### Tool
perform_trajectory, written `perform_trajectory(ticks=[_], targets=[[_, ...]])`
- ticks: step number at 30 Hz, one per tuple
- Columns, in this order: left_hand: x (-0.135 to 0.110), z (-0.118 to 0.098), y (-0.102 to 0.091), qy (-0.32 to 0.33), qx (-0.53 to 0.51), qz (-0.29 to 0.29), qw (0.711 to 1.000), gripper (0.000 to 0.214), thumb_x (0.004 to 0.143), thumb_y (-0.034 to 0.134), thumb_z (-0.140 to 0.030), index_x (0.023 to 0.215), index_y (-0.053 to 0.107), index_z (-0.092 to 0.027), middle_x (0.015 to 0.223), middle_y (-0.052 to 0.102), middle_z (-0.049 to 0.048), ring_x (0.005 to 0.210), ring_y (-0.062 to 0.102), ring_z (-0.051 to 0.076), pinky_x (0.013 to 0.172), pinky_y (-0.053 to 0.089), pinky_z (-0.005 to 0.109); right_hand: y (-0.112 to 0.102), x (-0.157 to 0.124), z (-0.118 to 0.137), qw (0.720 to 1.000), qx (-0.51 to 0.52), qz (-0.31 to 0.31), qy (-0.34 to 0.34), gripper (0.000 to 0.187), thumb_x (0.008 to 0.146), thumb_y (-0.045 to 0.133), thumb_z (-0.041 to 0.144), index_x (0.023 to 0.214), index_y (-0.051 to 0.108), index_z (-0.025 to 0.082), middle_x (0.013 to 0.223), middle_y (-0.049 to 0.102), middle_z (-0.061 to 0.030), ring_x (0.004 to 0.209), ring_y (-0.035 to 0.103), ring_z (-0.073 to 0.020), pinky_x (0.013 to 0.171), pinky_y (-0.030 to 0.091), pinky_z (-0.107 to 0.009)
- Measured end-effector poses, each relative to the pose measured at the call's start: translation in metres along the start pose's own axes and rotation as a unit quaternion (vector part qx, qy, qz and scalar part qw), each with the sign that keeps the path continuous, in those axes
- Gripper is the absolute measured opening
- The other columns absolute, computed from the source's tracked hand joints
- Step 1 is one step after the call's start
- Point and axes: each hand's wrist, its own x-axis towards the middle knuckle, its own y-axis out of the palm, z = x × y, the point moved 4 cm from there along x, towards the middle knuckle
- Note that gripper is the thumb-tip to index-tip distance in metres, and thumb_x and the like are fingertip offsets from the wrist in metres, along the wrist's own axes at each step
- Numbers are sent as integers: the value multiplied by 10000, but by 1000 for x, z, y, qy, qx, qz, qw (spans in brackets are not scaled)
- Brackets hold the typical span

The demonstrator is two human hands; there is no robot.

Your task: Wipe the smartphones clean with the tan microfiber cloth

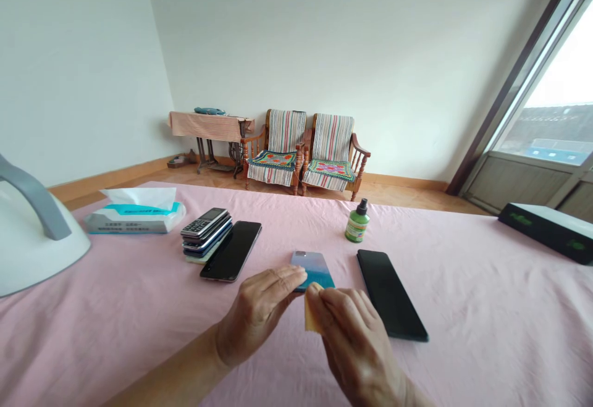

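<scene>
Blue phone (319, 265): back up, between both hands, left of black phone (391, 296).
Left hand (264, 302): grip holding phone's left edge.
Right hand (354, 327): grip pinching yellow cloth (312, 319) beside near edge.

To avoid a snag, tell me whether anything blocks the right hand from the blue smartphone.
Nothing visible does: the right hand, pinching a yellow cloth, is at the near edge of the blue smartphone, which the left hand holds.
</scene>
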Motion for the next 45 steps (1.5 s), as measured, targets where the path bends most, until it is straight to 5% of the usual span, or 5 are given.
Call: perform_trajectory(ticks=[11,45], targets=[[9,-6,-3,-17,-11,-12,1000,167,957,534,-172,1071,653,-150,1001,738,92,918,714,195,847,593,300,3,6,6,1000,-8,3,-30,342,912,375,37,1208,543,10,983,633,-150,821,555,-219,709,491,-363],[12,-4,-2,-27,-14,-37,999,129,924,600,-202,1011,676,-145,949,750,77,849,730,192,801,608,272,8,-4,1,997,0,-40,72,326,855,459,5,1157,558,81,948,565,-128,833,522,-217,716,527,-379]])
